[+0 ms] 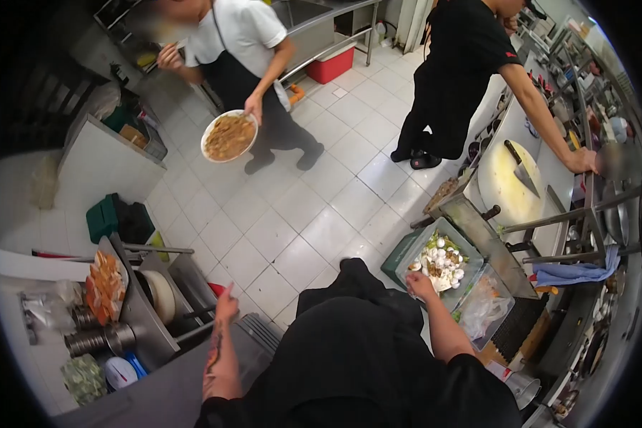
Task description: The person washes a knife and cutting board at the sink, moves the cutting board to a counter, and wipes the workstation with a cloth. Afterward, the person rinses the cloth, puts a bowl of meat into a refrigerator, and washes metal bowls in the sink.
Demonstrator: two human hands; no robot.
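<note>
Kitchen seen from above, with the wearer's two bare hands in the lower half of the frame. The right hand (421, 284), right of centre, has its fingers partly curled at the near edge of a green, rectangular plastic bin (398, 258); whether it grips anything cannot be told. The bin, right of centre, contains white, rounded pieces (444, 258) among green scraps. Just beside it, toward the lower right, a clear plastic container (505, 312) holds a crumpled translucent bag (483, 305). The left hand (227, 305), lower left of centre, is loosely open with one finger extended, nothing visible in its hold. Upper right: a round, yellowish cutting board (503, 192) bearing a broad-bladed knife (526, 175). Upper left of centre: a co-worker in a dark apron (223, 75) holds a white, round bowl (205, 146) of brownish food.
</note>
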